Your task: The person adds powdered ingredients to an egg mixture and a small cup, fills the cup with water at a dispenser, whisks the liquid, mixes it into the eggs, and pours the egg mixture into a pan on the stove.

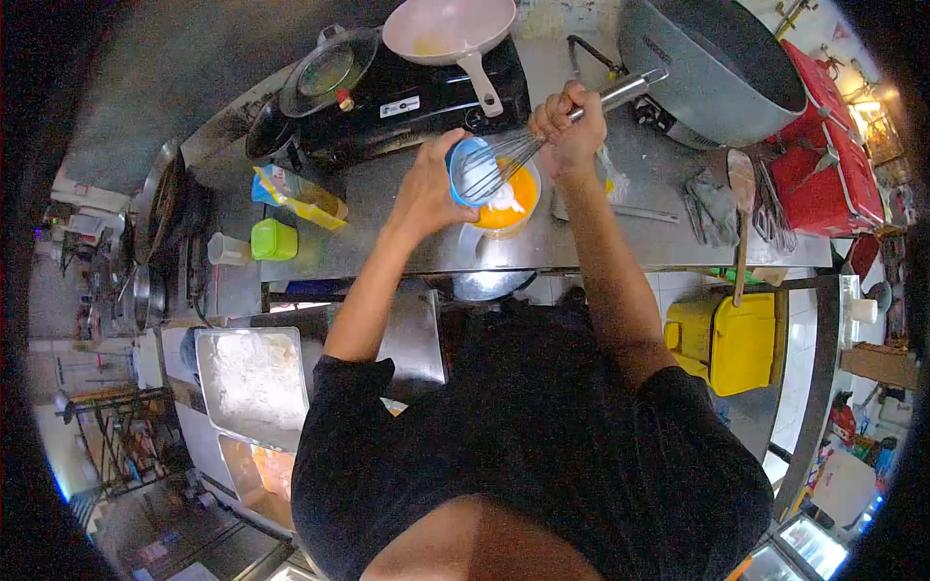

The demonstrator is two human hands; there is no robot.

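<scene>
My left hand [426, 189] grips a small blue cup [454, 170] tilted over a container of orange liquid [528, 184]. White, powder-like stuff [477, 169] fills part of the cup, and a white clump [506, 199] lies on the liquid. In my right hand [572, 131] is a metal wire whisk [625, 90], fingers wrapped around its handle. The whisk's wires slant down left across the cup's mouth; whether they touch the white stuff I cannot tell. The container stands on the steel counter [373, 247].
Behind my hands are a black stove [426, 121] and a pale pink frying pan [450, 34]. A large grey pot [707, 68] stands back right, near a wooden spatula [742, 194]. On the left are a green cup [274, 239] and a yellow packet [305, 198]. A yellow bin [741, 344] sits lower right.
</scene>
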